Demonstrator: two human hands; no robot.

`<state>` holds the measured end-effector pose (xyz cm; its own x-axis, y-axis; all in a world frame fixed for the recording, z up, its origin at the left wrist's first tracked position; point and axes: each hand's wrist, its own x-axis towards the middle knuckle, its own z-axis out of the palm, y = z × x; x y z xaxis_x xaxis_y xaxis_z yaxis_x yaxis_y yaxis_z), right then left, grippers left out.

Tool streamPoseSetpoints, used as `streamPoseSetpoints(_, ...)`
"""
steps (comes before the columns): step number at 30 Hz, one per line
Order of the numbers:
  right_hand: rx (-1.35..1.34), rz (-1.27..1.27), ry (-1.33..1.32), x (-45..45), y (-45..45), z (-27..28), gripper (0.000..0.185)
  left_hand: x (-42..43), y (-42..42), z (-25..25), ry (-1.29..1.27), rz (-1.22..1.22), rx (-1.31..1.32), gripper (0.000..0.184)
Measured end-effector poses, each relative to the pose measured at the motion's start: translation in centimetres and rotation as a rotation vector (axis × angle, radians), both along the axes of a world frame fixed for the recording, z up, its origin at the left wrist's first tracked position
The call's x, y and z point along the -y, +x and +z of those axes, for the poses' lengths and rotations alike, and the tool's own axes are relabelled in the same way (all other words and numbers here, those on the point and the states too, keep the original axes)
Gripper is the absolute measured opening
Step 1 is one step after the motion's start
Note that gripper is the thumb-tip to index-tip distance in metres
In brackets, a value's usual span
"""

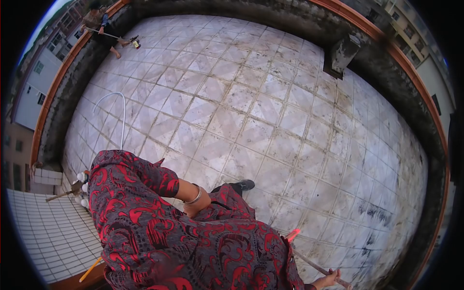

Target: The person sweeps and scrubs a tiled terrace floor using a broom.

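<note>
My right hand [328, 279] is at the bottom right, with its fingers around a thin, brownish pole [311, 264]. The pole slants up and left from the hand until the patterned clothing covers it. A bright red piece [293, 235] shows close to that upper part; whether it is joined to the pole, I cannot tell. My left hand [197, 208], with a silver bracelet [195, 194] at the wrist, rests against the red and grey patterned clothing [193, 241]. Its fingers are hidden in the cloth folds, so nothing held there can be seen.
A dirty tiled floor [241, 130] with dark stains spreads out ahead. A white hose [124, 116] curves across it on the left. Another person [99, 24] stands at the far left corner holding a long-handled tool [113, 36]. Low walls with an orange rim [403, 55] surround the floor; a concrete block [344, 53] juts out.
</note>
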<state>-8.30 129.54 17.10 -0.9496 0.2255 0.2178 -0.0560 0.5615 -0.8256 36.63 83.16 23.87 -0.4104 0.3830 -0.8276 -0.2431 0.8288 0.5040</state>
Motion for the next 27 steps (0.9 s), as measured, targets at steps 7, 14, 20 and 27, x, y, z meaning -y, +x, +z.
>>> streamPoseSetpoints(7, 0.008, 0.062, -0.079, 1.6, -1.2, 0.0, 0.036, 0.2, 0.2, 0.1, 0.005, -0.027, 0.045, 0.042)
streamPoseSetpoints(14, 0.044, 0.052, -0.051, 3.4, -0.9, 0.6, 0.035, 0.2, 0.6, -0.6, -0.01, -0.035, 0.051, 0.045)
streamPoseSetpoints(20, 0.075, 0.099, -0.08, 2.9, -2.6, -1.1, 0.025, 1.0, 0.4, 0.1, 0.044, -0.06, 0.002, 0.053)
streamPoseSetpoints(27, 0.046, 0.109, -0.142, 3.2, -2.3, -1.1, 0.022, 2.6, -1.7, 4.0, 0.068, -0.053, 0.045, 0.059)
